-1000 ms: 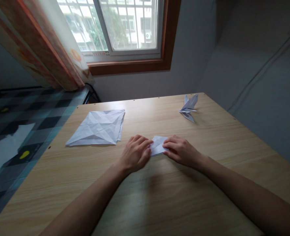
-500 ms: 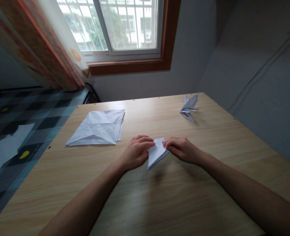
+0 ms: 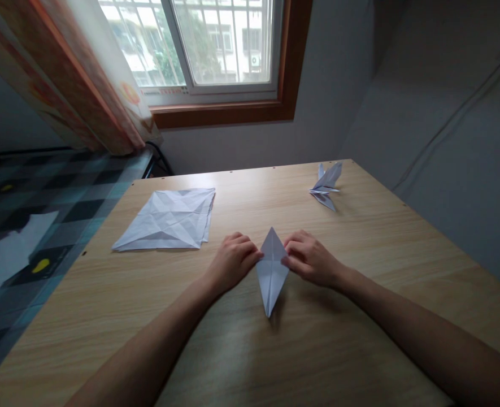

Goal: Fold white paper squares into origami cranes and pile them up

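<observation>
A small white folded paper (image 3: 271,271), now a long kite shape with its narrow tip toward me, lies on the wooden table (image 3: 250,350). My left hand (image 3: 233,261) pinches its left corner with curled fingers. My right hand (image 3: 309,260) pinches the right corner the same way. Both hands rest on the tabletop at either side of the paper.
A stack of creased white square sheets (image 3: 168,220) lies at the left rear of the table. A finished folded paper crane (image 3: 326,185) stands at the far right. A bed with a checked cover (image 3: 29,226) is left of the table; a window and curtain are behind.
The folded paper has been turned and opened out from a small flat packet into a long kite shape pointing toward me. Both hands stayed at its sides.
</observation>
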A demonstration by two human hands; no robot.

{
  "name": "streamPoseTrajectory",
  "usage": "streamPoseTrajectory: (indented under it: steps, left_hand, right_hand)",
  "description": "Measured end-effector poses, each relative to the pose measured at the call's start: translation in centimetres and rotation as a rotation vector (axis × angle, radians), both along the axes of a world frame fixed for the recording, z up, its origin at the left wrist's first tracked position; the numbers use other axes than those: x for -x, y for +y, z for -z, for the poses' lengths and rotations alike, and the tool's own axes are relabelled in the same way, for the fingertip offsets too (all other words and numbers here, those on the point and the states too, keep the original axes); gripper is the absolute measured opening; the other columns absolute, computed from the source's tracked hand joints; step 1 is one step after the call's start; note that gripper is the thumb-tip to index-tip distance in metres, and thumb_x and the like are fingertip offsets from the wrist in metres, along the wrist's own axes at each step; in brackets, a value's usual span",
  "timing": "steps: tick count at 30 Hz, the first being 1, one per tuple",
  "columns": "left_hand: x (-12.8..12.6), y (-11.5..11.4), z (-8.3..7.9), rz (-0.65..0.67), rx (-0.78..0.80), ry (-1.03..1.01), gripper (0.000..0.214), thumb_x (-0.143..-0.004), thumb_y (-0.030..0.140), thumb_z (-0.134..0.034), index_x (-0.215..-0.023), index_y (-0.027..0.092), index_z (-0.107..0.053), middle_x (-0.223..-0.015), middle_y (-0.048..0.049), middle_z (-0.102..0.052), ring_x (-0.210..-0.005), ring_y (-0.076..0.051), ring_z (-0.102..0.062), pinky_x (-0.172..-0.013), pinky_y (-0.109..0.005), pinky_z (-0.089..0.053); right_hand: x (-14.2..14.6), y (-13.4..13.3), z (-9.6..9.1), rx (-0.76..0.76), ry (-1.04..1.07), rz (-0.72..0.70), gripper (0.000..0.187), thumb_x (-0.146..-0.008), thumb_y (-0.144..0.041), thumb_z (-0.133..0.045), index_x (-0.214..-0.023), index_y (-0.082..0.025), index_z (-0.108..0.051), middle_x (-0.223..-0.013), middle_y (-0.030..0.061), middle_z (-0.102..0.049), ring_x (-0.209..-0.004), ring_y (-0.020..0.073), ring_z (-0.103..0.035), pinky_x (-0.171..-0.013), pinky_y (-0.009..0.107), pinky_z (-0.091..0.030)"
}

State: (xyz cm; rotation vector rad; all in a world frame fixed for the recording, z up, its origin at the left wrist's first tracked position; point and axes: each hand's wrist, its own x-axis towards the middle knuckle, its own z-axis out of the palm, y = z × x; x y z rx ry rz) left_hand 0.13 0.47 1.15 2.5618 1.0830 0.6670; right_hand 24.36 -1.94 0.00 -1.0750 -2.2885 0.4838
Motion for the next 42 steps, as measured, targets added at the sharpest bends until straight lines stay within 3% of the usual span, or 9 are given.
streamPoseTrajectory:
  steps: [4, 8, 14, 20, 26, 29, 34, 38, 42]
  left_hand:
    - [-0.3, -0.1, 0.3, -0.093, -0.011, 0.062, 0.028, -0.092, 0.034, -0.056, -0.072, 0.018, -0.067, -0.08, -0.0053, -0.066, -0.082, -0.02, -0.056, -0.081, -0.038, -0.046]
    - [-0.4, -0.1, 0.6, -0.16, -0.046, 0.125, 0.017, -0.086, 0.032, -0.065, -0.076, 0.018, -0.064, -0.089, -0.006, -0.063, -0.089, -0.023, -0.054, -0.081, -0.039, -0.046]
    - [-0.4, -0.5, 0.5, -0.145, -0.087, 0.144, 0.011, -0.086, 0.03, -0.062, -0.082, 0.019, -0.062, -0.093, -0.0062, -0.061, -0.093, -0.024, -0.052, -0.083, -0.04, -0.045]
    - [-0.5, -0.7, 0.3, -0.116, -0.099, 0.147, 0.023, -0.087, 0.041, -0.06, -0.082, 0.019, -0.061, -0.095, -0.0069, -0.061, -0.093, -0.024, -0.051, -0.085, -0.042, -0.043]
    - [-0.2, -0.5, 0.2, -0.122, -0.053, 0.023, 0.021, -0.086, 0.041, -0.063, -0.086, 0.02, -0.065, -0.097, -0.0069, -0.063, -0.096, -0.025, -0.053, -0.087, -0.043, -0.044]
    - [-0.1, -0.4, 0.2, -0.034, -0.044, -0.127, 0.016, -0.088, 0.032, -0.061, -0.081, 0.019, -0.067, -0.091, -0.0062, -0.066, -0.09, -0.022, -0.056, -0.084, -0.04, -0.046]
    - [-0.5, -0.6, 0.1, 0.115, -0.088, -0.352, 0.009, -0.088, 0.018, -0.063, -0.08, 0.018, -0.067, -0.076, -0.0029, -0.066, -0.075, -0.015, -0.058, -0.069, -0.029, -0.048]
    - [-1.1, -1.4, -0.7, 0.1, -0.304, -0.466, 0.007, -0.087, 0.013, -0.063, -0.088, 0.019, -0.066, -0.078, -0.0019, -0.063, -0.072, -0.013, -0.059, -0.064, -0.025, -0.049]
    - [-1.0, -2.3, -1.3, 0.047, -0.572, -0.497, 0.017, -0.085, 0.007, -0.062, -0.094, 0.022, -0.064, -0.081, -0.001, -0.061, -0.072, -0.012, -0.056, -0.064, -0.025, -0.049]
  right_hand:
    - [0.7, -0.2, 0.3, -0.008, -0.111, 0.217, 0.016, -0.087, -0.026, -0.063, -0.072, -0.019, -0.059, -0.09, 0.0076, -0.063, -0.091, 0.0244, -0.055, -0.086, 0.041, -0.043]
    - [1.1, -0.4, 0.1, 0.011, -0.188, 0.361, 0.017, -0.082, -0.033, -0.071, -0.08, -0.019, -0.062, -0.09, 0.0076, -0.063, -0.093, 0.0265, -0.054, -0.084, 0.04, -0.041]
    - [1.5, -1.2, -0.4, 0.055, -0.194, 0.411, 0.025, -0.078, -0.039, -0.075, -0.085, -0.019, -0.061, -0.092, 0.0072, -0.065, -0.092, 0.0273, -0.057, -0.082, 0.04, -0.038]
    - [1.6, -1.3, -0.5, 0.187, -0.147, 0.361, 0.018, -0.079, -0.03, -0.072, -0.076, -0.018, -0.06, -0.084, 0.0041, -0.064, -0.084, 0.0222, -0.057, -0.075, 0.034, -0.035]
    - [1.6, -1.2, -0.2, 0.284, 0.187, 0.331, 0.014, -0.084, -0.024, -0.065, -0.073, -0.019, -0.059, -0.067, -0.0014, -0.059, -0.064, 0.015, -0.053, -0.062, 0.028, -0.037]
    - [1.7, -1.6, -0.1, 0.121, 0.366, 0.297, 0.012, -0.086, -0.026, -0.064, -0.078, -0.02, -0.059, -0.062, -0.0035, -0.056, -0.057, 0.0126, -0.051, -0.055, 0.025, -0.039]
    - [1.4, -2.0, -0.8, -0.346, 0.416, 0.172, 0.008, -0.088, -0.014, -0.062, -0.09, -0.022, -0.062, -0.073, -0.0008, -0.067, -0.059, 0.0116, -0.059, -0.053, 0.023, -0.046]
    - [0.6, -2.1, -1.7, -0.638, 0.348, 0.1, 0.031, -0.088, -0.008, -0.061, -0.114, -0.025, -0.062, -0.091, 0.0035, -0.073, -0.076, 0.0149, -0.069, -0.064, 0.025, -0.055]
    - [-0.3, -2.5, -2.2, -0.824, 0.244, 0.032, 0.032, -0.087, -0.007, -0.061, -0.112, -0.027, -0.064, -0.087, 0.0019, -0.07, -0.075, 0.0149, -0.066, -0.067, 0.028, -0.056]
